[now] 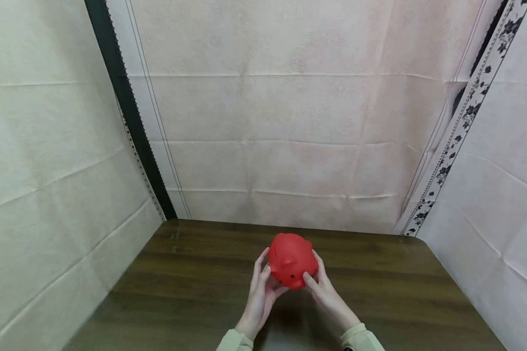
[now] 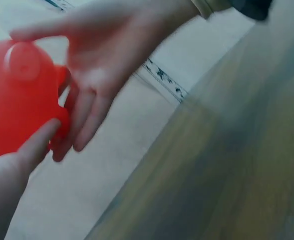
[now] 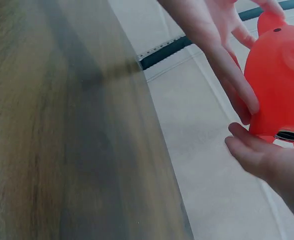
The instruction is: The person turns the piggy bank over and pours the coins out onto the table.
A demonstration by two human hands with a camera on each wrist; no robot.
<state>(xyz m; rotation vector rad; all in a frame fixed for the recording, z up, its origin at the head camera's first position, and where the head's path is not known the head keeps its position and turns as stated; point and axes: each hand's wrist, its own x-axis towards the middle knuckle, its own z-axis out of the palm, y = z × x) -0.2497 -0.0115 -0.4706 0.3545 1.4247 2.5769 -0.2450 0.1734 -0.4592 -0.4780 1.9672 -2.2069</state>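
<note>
A round red piggy bank (image 1: 291, 261) with a small black eye, ears and a snout is held up over the wooden table between both hands. My left hand (image 1: 261, 297) grips its left side, and my right hand (image 1: 327, 295) grips the right side with the thumb near the snout. In the left wrist view the piggy bank (image 2: 19, 100) is cut off by the frame edge, with the right hand (image 2: 102, 55) at its side. A dark oval plug shows on the piggy bank (image 3: 281, 80) in the right wrist view, close to the right fingers (image 3: 251, 150).
The brown wooden table (image 1: 180, 292) has its far edge against a pale cloth backdrop (image 1: 290, 146). Cloth panels stand at left and right, with a black strip (image 1: 131, 107) on the left and a floral border (image 1: 465, 117) on the right.
</note>
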